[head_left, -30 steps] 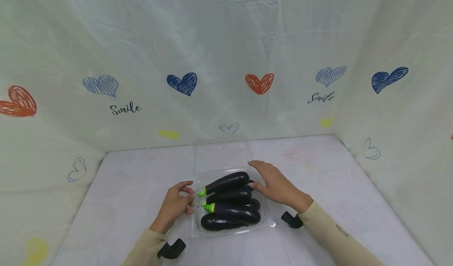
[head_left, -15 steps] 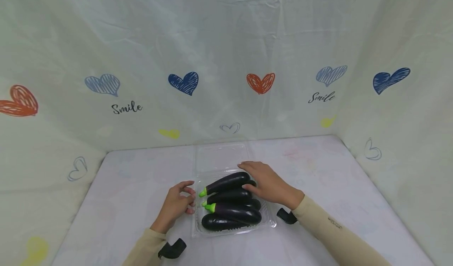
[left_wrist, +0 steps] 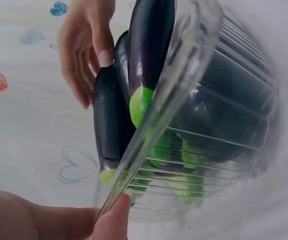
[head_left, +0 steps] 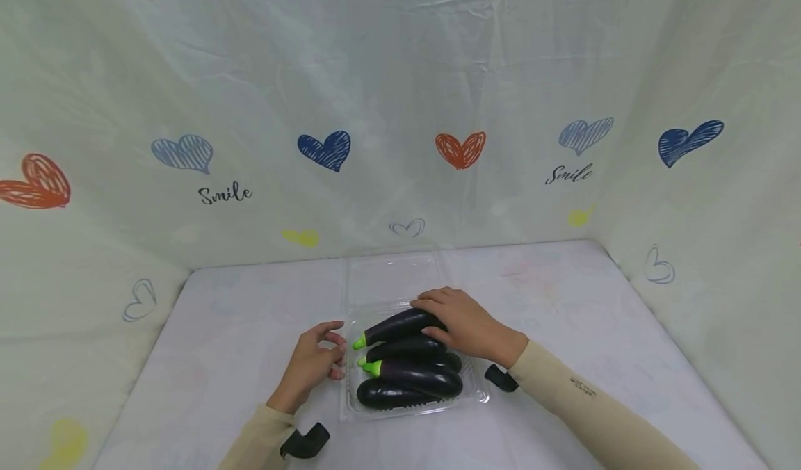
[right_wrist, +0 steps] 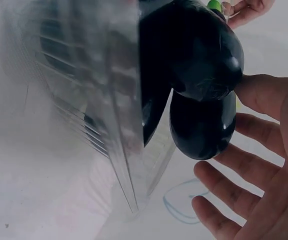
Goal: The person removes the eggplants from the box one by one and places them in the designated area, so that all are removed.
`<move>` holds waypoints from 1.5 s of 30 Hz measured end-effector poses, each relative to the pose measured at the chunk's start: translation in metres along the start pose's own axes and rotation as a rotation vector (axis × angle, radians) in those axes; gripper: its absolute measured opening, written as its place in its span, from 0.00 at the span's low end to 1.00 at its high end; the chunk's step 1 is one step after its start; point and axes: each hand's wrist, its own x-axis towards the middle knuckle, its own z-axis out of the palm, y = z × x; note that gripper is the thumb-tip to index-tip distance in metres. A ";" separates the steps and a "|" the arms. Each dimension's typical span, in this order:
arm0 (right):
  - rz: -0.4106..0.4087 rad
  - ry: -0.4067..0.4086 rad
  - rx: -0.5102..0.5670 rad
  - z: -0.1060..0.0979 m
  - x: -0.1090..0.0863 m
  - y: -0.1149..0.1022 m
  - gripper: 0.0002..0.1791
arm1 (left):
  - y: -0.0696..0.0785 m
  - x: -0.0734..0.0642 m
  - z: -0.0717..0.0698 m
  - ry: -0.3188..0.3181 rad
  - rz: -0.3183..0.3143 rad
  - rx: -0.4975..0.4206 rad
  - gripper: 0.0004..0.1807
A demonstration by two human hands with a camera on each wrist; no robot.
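The step in hand appears to be taking hold of the far eggplant (head_left: 400, 324), which lies inside the clear container (head_left: 483, 395), along its far side, with its body rising above the rim. The right hand (head_left: 466, 324) reaches over the container's right side to the thick end of that eggplant: the thumb touches its near side, the first fingers pass behind it, and the last two are spread apart in the air; whether this grip bears down firmly I cannot tell. The left hand (head_left: 306, 362) is at the container's left side, its grip pinching the rim between thumb and finger, which probably steadies the container. A next move, in my judgement, calls for the right fingers to close evenly round the smooth, rounded end while the left keeps the container in place. The far eggplant's long axis runs across the container at a slant, its green cap (head_left: 359, 343) towards the left wall and its thick end towards the far right corner. The other eggplants (head_left: 419, 379) lie in the container nearer the person, and the lid (head_left: 393, 279) is laid back on the surface (head_left: 225, 338) beyond it.
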 end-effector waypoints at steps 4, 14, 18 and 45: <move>-0.020 0.011 -0.018 0.001 0.002 0.001 0.25 | 0.000 0.000 0.000 -0.001 -0.001 -0.005 0.27; -0.071 0.030 -0.069 0.002 0.004 0.004 0.22 | -0.001 -0.002 -0.001 -0.010 0.008 -0.033 0.27; -0.085 0.015 -0.079 0.000 0.005 0.005 0.23 | -0.001 -0.003 -0.001 -0.011 0.010 -0.033 0.27; -0.149 0.085 -0.091 -0.010 0.002 0.017 0.25 | -0.001 -0.002 -0.001 -0.007 -0.003 -0.027 0.26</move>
